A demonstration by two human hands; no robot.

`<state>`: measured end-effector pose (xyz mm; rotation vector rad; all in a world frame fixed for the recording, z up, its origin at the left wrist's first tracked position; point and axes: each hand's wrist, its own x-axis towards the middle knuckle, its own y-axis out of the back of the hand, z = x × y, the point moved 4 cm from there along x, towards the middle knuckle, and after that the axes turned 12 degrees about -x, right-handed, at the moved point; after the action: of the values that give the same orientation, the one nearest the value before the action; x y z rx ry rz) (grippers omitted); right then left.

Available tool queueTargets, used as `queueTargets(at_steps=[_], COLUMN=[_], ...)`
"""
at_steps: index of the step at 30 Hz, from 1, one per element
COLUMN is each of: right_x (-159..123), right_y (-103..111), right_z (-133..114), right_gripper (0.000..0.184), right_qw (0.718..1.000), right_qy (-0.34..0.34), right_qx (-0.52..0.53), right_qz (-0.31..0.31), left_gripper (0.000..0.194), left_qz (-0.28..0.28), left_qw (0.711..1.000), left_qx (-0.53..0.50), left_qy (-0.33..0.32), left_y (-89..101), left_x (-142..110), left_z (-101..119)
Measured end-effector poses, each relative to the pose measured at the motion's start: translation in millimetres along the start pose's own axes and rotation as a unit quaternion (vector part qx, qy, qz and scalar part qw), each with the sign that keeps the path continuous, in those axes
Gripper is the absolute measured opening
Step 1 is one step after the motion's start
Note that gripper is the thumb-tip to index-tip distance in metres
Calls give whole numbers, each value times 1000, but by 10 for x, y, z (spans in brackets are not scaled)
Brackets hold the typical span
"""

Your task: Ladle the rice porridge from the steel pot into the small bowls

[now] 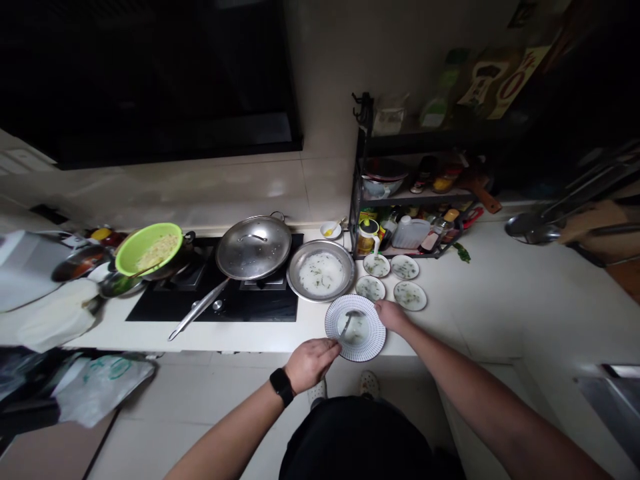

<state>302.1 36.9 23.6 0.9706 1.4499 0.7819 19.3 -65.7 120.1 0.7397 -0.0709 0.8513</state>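
The person would do best to keep the patterned bowl (376, 341) level, since it holds pale liquid (358, 330), and the spoon (347, 325) low within its rim. The right grip (393, 317) is closed on the bowl's edge, the bowl lying just left of it. The left grip (311, 365) appears to pinch the spoon's handle, the bowl immediately to its right. Beyond both grips sits a steel basin (294, 279).

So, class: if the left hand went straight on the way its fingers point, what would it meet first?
The left hand would most likely meet the patterned bowl first, at its near-left rim; whether they touch now is unclear.
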Motion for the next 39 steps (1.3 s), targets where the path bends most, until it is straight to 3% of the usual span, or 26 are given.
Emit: queueTargets(at_steps=[3, 6, 7, 9, 12, 16, 21, 26, 29, 33, 36, 39], right_x=[-1, 1, 2, 2, -5, -19, -25, -22, -16, -9, -7, -9], right_y=[3, 5, 6, 11, 25, 39, 40, 33, 20, -3, -13, -14], right_z=[1, 2, 2, -1, -4, -11, -20, -13, -4, 6, 8, 4], right_gripper=[32, 31, 31, 32, 32, 32, 31, 33, 34, 33, 34, 34], right_qw=[1000, 1000, 1000, 1000, 1000, 1000, 1000, 1000, 1000, 1000, 1000, 1000], right_qy=[1, -1, -1, 0, 0, 1, 0, -3, -4, -4, -4, -2], right_qx=[-2, -5, -6, -9, -14, -18, -14, -7, -4, 0, 2, 5], right_qz=[-1, -3, -3, -4, -5, -4, -3, -6, -7, -7, -7, -6], left_gripper=[28, 34, 39, 43, 41, 34, 19, 19, 24, 22, 18, 15], left_qz=[153, 346, 394, 447, 480, 472, 422, 420, 448, 518, 557, 569], left_qw=[977, 877, 846, 811, 789, 806, 854, 849, 818, 734, 679, 660], left_qx=[-91, -210, -236, -252, -252, -188, -110, -130, -156, -224, -294, -321], left_qy=[119, 258, 272, 282, 289, 302, 283, 292, 325, 377, 377, 370], left_y=[148, 345, 406, 517, 633, 710, 729, 634, 558, 497, 486, 522], left_x=[53, 100, 126, 192, 269, 326, 373, 324, 268, 191, 176, 188], left_z=[-141, -441, -554, -797, -1160, -1452, -1535, -1600, -1655, -1713, -1702, -1636])
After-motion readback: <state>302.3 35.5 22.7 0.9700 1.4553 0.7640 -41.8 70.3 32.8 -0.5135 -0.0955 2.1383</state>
